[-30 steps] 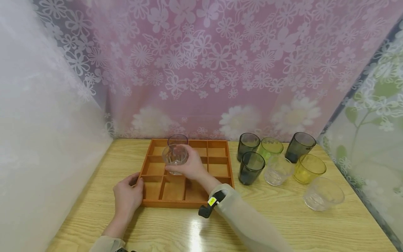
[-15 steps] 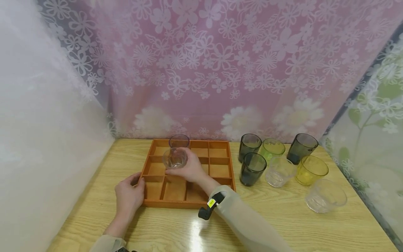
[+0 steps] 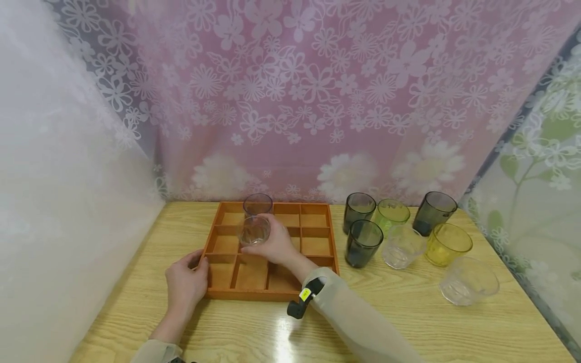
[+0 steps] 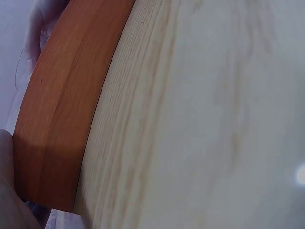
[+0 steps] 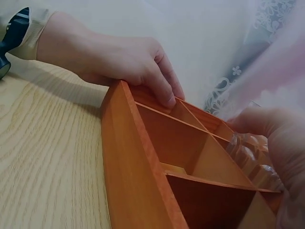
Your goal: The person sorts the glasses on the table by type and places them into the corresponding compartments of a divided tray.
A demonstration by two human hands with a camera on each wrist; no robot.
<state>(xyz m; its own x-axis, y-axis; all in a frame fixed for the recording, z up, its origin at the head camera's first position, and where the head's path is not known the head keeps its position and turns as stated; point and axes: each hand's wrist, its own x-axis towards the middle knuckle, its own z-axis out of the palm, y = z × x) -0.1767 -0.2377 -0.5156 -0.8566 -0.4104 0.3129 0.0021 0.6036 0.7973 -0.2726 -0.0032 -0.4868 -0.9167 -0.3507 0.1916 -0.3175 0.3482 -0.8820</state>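
A wooden tray [image 3: 236, 294] divided into square compartments lies on the table. My left hand [image 3: 187, 280] grips its left wall near the front corner; in the right wrist view, the thumb of this left hand [image 5: 119, 59] reaches over the rim. A clear glass tumbler [image 3: 255, 233] is in my right hand [image 3: 278, 246], thumb and fingers around its side. This tumbler [image 5: 244, 155] sits low in the tray's middle compartment; whether its base touches the bottom is hidden. Behind it, a clear glass with a purplish rim [image 3: 257, 202] stands in the back row.
Right of the tray stand several glasses: dark grey ones [image 3: 363, 247], a green one [image 3: 391, 214], a yellow one [image 3: 448, 246] and clear ones [image 3: 467, 282]. A floral curtain [image 3: 290, 111] hangs behind the table, and a white sheet [image 3: 77, 166] is on the left.
My right hand has lowered the clear tumbler a little into the middle compartment. The left hand keeps its grip on the tray's wall.
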